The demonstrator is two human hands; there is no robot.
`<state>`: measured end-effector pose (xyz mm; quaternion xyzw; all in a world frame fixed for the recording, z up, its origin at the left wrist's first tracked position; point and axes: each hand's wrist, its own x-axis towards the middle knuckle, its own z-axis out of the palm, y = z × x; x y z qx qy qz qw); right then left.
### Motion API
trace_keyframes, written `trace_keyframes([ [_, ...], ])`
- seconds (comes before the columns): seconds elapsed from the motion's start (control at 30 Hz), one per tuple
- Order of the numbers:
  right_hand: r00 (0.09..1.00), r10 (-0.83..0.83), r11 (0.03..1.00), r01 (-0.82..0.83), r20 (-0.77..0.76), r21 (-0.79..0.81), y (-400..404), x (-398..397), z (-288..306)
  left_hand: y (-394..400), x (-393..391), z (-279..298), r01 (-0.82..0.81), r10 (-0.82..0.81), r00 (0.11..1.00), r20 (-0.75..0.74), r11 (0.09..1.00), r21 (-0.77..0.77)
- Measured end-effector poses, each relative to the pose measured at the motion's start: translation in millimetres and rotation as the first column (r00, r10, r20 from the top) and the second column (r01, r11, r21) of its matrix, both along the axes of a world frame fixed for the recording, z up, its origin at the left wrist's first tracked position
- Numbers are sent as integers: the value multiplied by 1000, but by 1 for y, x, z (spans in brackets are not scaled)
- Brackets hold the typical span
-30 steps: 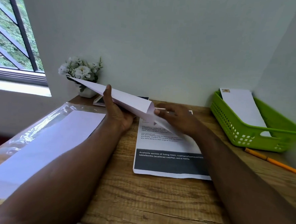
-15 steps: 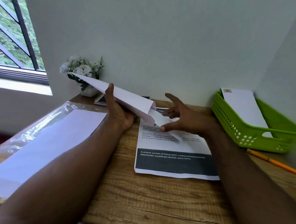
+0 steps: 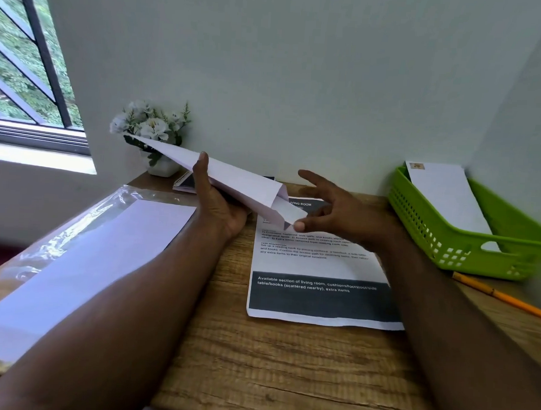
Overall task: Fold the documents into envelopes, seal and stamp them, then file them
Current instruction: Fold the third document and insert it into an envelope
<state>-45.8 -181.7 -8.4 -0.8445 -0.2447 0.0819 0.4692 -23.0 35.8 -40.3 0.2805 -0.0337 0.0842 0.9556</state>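
A person's two hands work above a wooden desk (image 3: 286, 362) set in a wall corner. The left hand (image 3: 219, 202) grips a white envelope (image 3: 233, 179) from below, thumb curled over its top face; the envelope is raised off the desk, tilted, its far end pointing up and left toward a small pot of white flowers (image 3: 151, 129) behind that hand. At the envelope's open end, a folded sheet (image 3: 290, 213) sticks partly out. The right hand (image 3: 334, 217) pinches this sheet's near corner between thumb and a fingertip, the other fingers spread and raised. Directly under both hands lies a printed page (image 3: 319, 270), flat on the desk. Left of the left forearm sits a plastic-wrapped stack of white paper (image 3: 81, 257), reaching to the desk's left edge. Right of the right hand stands a green basket (image 3: 442, 242) holding a stamped envelope (image 3: 442, 192); a yellow pencil (image 3: 502, 297) lies just in front of it. Bare wood stretches between the forearms toward the near edge. Compared with half a second earlier, the hands and envelope hold nearly the same pose, the sheet sticking out about as far.
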Motion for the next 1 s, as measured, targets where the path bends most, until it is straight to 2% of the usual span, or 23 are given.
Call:
trace_keyframes([
  [0.1,999,36,991,-31,-31,128,-13,3,-1,1,-2,1,20,-19,999,26,1000,-19],
  [0.2,985,-115,989,100,130,112,-3,4,-8,-6,-3,3,32,-31,999,37,999,-22],
  [0.33,910,-208,976,171,357,134,16,1,-15,-17,-7,1,82,-82,996,34,997,15],
  [0.5,668,-189,956,294,720,-22,28,-9,-14,-29,-10,-1,170,-169,985,-17,984,60],
  [0.6,467,-127,907,413,875,-88,34,-12,-9,-34,-10,1,326,-327,945,-5,941,92],
  [0.63,425,-94,892,437,900,-113,34,-13,-8,-34,-9,3,372,-377,926,9,919,128],
  [0.7,392,-42,868,469,919,-161,33,-14,-7,-32,-5,8,413,-420,907,-8,888,203],
  [0.77,370,2,850,488,929,-197,29,-16,-4,-30,1,9,397,-390,918,-77,885,243],
  [0.8,375,46,841,486,926,-238,27,-16,-2,-29,3,9,371,-355,929,-108,893,255],
  [0.83,422,110,825,466,900,-319,24,-15,1,-28,5,10,349,-325,937,-129,898,269],
  [0.87,522,173,798,423,835,-430,21,-14,3,-28,8,10,322,-285,945,-157,891,319],
  [0.9,659,213,762,349,721,-545,19,-12,5,-28,11,9,294,-232,953,-196,866,405],
  [0.93,798,216,729,251,563,-636,17,-10,5,-29,13,8,242,-137,964,-229,808,538],
  [0.97,904,195,701,143,381,-699,16,-9,4,-30,15,7,150,8,976,-216,695,704],
  [1.0,960,171,675,48,220,-737,15,-9,3,-32,16,4,12,159,981,-109,514,858],
])
